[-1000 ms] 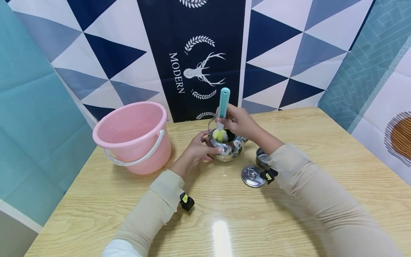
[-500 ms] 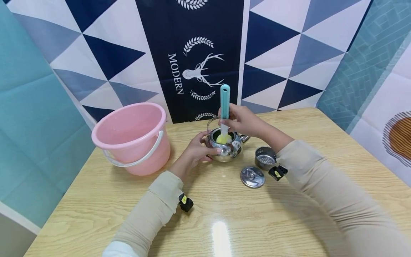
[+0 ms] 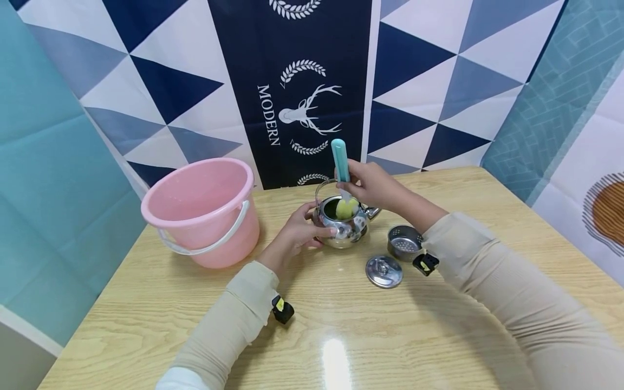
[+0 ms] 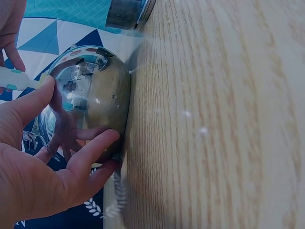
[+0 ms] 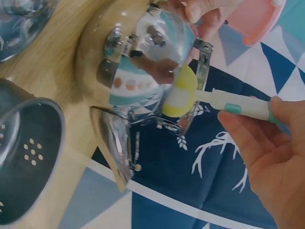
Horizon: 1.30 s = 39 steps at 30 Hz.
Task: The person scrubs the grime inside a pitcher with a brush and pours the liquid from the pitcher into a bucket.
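A shiny metal teapot (image 3: pixel 343 232) stands on the table without its lid. My left hand (image 3: pixel 303 227) grips its left side; in the left wrist view the thumb and fingers of the left hand (image 4: pixel 62 167) curl round the teapot (image 4: pixel 90 100). My right hand (image 3: pixel 372 184) pinches the teal and white handle (image 3: pixel 340 160) of a brush whose yellow sponge head (image 3: pixel 346 208) sits in the teapot's mouth. The right wrist view has the sponge head (image 5: pixel 182 93) at the rim, with the right hand (image 5: pixel 269 143) holding the handle near its end.
A pink bucket (image 3: pixel 224 238) with a white handle stands at the left. Right of the teapot are a perforated metal strainer (image 3: pixel 404 242) and, in front of it, a round metal lid (image 3: pixel 384 272). A patterned cloth backdrop (image 3: pixel 414 70) rises behind the table (image 3: pixel 234 325).
The brush has shifted toward the right side of the teapot's opening and its handle now leans left. My right forearm has moved slightly right, uncovering the strainer. My left hand keeps its grip.
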Available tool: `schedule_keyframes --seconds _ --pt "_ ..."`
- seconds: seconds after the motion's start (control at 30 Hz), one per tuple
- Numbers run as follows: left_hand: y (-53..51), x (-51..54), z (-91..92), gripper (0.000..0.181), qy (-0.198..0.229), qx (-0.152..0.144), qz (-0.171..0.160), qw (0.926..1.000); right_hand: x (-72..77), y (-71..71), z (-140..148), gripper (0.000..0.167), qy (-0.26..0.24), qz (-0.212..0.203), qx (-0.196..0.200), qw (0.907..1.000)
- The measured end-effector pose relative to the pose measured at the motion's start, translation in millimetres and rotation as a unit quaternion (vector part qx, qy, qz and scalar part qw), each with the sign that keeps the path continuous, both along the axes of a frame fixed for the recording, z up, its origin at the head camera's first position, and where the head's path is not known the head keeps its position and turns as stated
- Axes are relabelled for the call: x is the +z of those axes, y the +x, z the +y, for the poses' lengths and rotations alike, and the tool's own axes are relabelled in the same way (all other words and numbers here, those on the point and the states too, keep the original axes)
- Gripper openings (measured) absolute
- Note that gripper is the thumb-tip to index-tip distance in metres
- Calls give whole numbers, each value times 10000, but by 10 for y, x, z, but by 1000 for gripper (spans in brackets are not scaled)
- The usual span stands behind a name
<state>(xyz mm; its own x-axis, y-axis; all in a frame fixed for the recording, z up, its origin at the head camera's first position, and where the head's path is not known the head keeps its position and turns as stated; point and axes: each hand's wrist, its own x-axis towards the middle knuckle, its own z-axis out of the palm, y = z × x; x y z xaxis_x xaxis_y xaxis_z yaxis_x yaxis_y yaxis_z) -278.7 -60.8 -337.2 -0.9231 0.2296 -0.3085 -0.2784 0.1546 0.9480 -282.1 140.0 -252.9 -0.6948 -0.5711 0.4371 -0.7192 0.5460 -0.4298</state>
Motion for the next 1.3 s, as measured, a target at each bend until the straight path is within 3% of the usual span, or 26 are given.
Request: schedule_keyframes --seconds 0.27,0.67,0.93,1.1,1.3 --pt "9 -5 17 84 -3 4 48 10000 -122 -60 -2 11 -696 174 89 9974" --pt "10 -4 31 83 -31 19 13 10000 -182 -93 -114 17 -1478 -692 293 9862" --pt "9 11 23 86 -73 7 4 10000 -116 -31 -90 18 -1428 -1189 565 9810" --pt "2 5 22 87 -137 30 -49 9999 -54 13 -7 20 -1244 -1403 510 9809" --pt "6 4 32 86 -168 56 -71 9998 -28 47 117 19 -981 -1200 492 9867"
